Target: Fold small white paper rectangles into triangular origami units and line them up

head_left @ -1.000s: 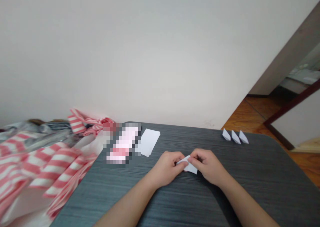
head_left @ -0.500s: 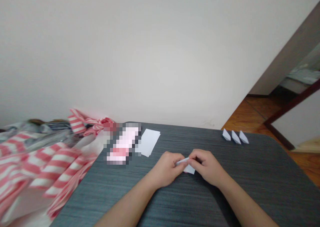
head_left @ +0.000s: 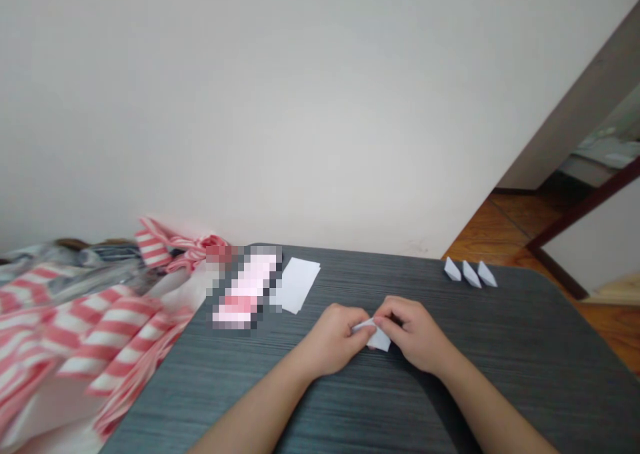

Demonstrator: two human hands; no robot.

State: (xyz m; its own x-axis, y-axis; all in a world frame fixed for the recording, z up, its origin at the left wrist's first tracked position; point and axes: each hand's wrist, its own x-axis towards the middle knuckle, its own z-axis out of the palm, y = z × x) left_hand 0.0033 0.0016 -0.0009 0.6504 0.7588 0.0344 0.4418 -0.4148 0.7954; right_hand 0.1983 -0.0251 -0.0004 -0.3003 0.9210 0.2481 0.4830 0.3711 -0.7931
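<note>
Toward eleven o'clock, a pixelated pink-and-white patch (head_left: 245,291) hid whatever lay near the table's far edge, so you could not tell what it was. Just to its right lay a small stack of white paper (head_left: 297,284). At one o'clock, three folded paper pieces (head_left: 470,274) stood in a row near the far edge.

Your left hand (head_left: 333,337) and right hand (head_left: 415,334) met at twelve o'clock, both curled and nearly closed. Together they pinched a folded white paper (head_left: 376,337), its lower corner showing beneath your fingers just above the tabletop.

Everything sat on a dark grey wood-grain table (head_left: 500,347). Red-and-white striped cloth (head_left: 100,327) lay heaped at ten o'clock, a white wall (head_left: 300,107) rose beyond, and an orange wooden floor (head_left: 515,224) showed at two o'clock.
</note>
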